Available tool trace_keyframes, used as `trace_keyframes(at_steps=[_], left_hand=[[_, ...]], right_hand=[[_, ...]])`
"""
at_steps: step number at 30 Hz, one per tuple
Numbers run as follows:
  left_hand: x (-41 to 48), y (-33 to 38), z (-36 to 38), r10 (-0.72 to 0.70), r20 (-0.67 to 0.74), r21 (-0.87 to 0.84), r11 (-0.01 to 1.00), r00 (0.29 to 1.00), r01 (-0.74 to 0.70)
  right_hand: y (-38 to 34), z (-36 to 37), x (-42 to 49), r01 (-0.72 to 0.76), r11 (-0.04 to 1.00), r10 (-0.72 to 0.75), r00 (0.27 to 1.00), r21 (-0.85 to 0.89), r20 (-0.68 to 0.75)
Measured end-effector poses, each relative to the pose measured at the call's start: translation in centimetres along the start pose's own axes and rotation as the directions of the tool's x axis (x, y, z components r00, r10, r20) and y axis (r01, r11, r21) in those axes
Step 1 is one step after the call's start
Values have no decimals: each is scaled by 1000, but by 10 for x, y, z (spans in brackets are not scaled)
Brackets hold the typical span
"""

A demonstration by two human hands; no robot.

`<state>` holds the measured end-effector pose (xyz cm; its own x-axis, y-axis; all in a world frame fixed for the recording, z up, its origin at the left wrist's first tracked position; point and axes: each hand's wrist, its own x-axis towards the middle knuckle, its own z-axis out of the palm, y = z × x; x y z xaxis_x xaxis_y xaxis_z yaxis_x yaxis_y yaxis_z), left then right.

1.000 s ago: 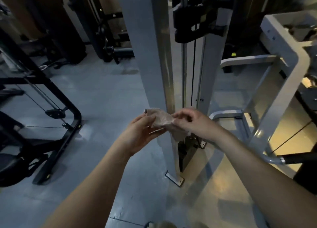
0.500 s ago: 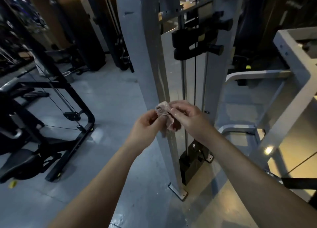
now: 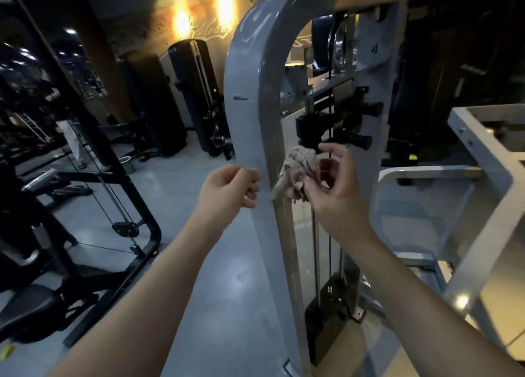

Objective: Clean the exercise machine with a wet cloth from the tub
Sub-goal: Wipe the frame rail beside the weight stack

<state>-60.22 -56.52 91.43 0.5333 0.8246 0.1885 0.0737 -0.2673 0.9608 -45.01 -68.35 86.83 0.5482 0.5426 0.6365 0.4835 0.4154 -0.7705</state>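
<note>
Your right hand grips the bunched cloth between thumb and curled fingers, at the inner edge of the grey upright of the exercise machine; whether the cloth touches the upright cannot be told. The black carriage sits at 12 o'clock of the cloth. Your left hand, at 9 o'clock of the cloth, has its fingers curled together on nothing visible. Farther toward 9 o'clock a small round container stands on the floor; its contents cannot be told.

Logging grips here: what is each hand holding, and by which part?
The right hand holds the bunched cloth by its lower right side, pinched in the fingers. The left hand, fingers curled, holds nothing.
</note>
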Motion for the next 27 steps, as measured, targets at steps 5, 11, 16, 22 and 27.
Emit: trace_keyframes(at_steps=[5,11,16,22,27], left_hand=[[28,13,-10,140,-340,93,989,930,-115],[71,13,5,388,-310,272,911,868,-309],[87,-9,25,403,-257,246,906,878,-344],[99,-19,30,433,-271,207,898,859,-387],[103,-24,31,441,-265,168,897,858,-409]], right_hand=[[-13,5,51,309,888,-352,934,-340,-69],[-17,34,102,455,754,-550,832,-474,-77],[12,42,77,477,740,-533,846,-474,19],[-4,38,99,505,695,-579,815,-512,19],[10,53,88,478,704,-578,815,-525,-33]])
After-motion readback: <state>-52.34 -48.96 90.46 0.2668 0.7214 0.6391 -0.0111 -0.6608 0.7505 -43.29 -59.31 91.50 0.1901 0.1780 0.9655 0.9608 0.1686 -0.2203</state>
